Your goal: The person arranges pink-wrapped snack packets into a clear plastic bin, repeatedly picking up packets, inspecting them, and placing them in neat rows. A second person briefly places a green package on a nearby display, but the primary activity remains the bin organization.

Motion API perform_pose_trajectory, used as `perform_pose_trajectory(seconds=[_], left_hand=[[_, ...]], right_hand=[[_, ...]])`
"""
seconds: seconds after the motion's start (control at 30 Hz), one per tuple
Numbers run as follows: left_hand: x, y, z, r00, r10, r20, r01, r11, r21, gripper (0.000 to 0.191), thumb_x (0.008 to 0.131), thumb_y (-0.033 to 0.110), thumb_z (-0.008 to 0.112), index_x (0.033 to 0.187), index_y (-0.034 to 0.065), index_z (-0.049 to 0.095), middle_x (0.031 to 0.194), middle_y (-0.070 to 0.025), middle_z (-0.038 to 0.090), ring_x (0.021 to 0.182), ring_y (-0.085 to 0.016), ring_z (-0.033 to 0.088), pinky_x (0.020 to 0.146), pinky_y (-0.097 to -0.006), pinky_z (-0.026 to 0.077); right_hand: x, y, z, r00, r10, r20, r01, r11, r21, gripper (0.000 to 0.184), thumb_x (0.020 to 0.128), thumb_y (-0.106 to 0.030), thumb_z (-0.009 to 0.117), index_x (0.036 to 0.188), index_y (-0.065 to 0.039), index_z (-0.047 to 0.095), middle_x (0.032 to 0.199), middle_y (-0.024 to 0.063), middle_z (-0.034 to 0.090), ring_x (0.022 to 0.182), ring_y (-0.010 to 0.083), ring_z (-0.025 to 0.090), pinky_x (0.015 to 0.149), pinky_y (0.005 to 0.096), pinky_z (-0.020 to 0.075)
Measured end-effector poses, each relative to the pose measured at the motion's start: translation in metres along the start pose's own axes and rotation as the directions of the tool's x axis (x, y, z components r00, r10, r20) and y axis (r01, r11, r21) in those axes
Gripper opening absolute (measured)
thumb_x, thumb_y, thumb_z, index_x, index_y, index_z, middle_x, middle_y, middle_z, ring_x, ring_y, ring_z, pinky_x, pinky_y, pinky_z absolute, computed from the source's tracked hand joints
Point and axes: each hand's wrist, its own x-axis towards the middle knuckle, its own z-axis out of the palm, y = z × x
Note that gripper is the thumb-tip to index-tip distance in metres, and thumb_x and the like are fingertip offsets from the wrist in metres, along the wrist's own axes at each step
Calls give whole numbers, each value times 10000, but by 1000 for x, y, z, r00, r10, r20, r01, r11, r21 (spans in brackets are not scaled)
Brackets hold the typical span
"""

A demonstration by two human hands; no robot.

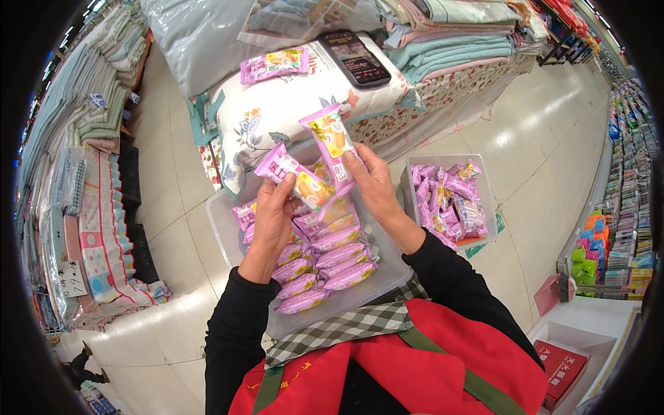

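My left hand (274,215) grips a pink-wrapped snack cake (298,179) by its left side. In my right hand (371,176) is a second wrapped snack cake (332,140), held tilted with its upper end pointing away from me. The two packets touch or overlap at their lower ends. Below both hands stands a clear plastic bin (394,270) with similar packets (340,259) laid in rows; my hands and forearms hide part of them. To the right, a smaller translucent bin (410,199) on the floor holds a loose heap of pink packets (448,202).
A floral bedding pack (280,111) lies ahead, carrying a smartphone (355,59) and a single snack packet (275,65). Folded textiles (451,52) are stacked beyond it. More bedding (88,114) fills the left shelf. At lower right is a red fire extinguisher box (560,371).
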Motion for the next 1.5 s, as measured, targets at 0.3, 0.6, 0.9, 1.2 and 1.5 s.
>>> perform_pose_trajectory(seconds=[0.3, 0.6, 0.9, 1.2, 1.5], left_hand=[[-2, 4, 1, 1000, -7, 0, 7, 999, -37, 344, 945, 259, 537, 1195, 24, 517, 1147, -155, 631, 993, -183, 649, 812, -309, 560], [-2, 10, -4, 999, -26, 34, 32, 984, -177, 406, 925, 324, 475, 1105, -26, 574, 1116, -160, 629, 998, -225, 621, 902, -363, 496], [-9, 3, -1, 993, -53, 105, 82, 950, -300, 411, 890, 216, 538, 1230, -16, 528, 1156, -120, 608, 1059, -205, 601, 933, -374, 487], [-8, 4, 4, 999, -38, 21, 42, 955, -293, 420, 884, 213, 552, 1231, -21, 522, 1184, -110, 599, 1082, -210, 587, 986, -366, 442], [-7, 7, 4, 999, -43, -9, 37, 927, -373, 371, 897, 222, 538, 1171, -26, 566, 1117, -112, 629, 1056, -215, 599, 981, -376, 454]], right_hand=[[0, 1, 0, 1000, 7, 27, -7, 1000, 16, 364, 963, -307, 560, 1065, 41, 587, 894, 9, 608, 822, 40, 499, 728, 218, 432], [0, 6, 0, 1000, -10, -1, 10, 1000, -9, 388, 956, -308, 566, 1123, 42, 588, 920, 26, 634, 843, 52, 539, 737, 221, 449], [-7, -8, 4, 968, 87, 237, 26, 899, -437, 357, 913, -270, 609, 1117, 23, 611, 881, 91, 670, 802, 99, 617, 718, 269, 486], [-8, -9, 5, 956, -2, 292, 156, 850, -504, 364, 892, -278, 624, 1121, 4, 618, 914, 124, 660, 800, 180, 638, 722, 289, 486], [7, -23, -20, 958, -278, 73, 268, 775, -572, 239, 901, -174, 596, 1068, -9, 640, 931, 97, 622, 813, 173, 606, 672, 283, 470]])
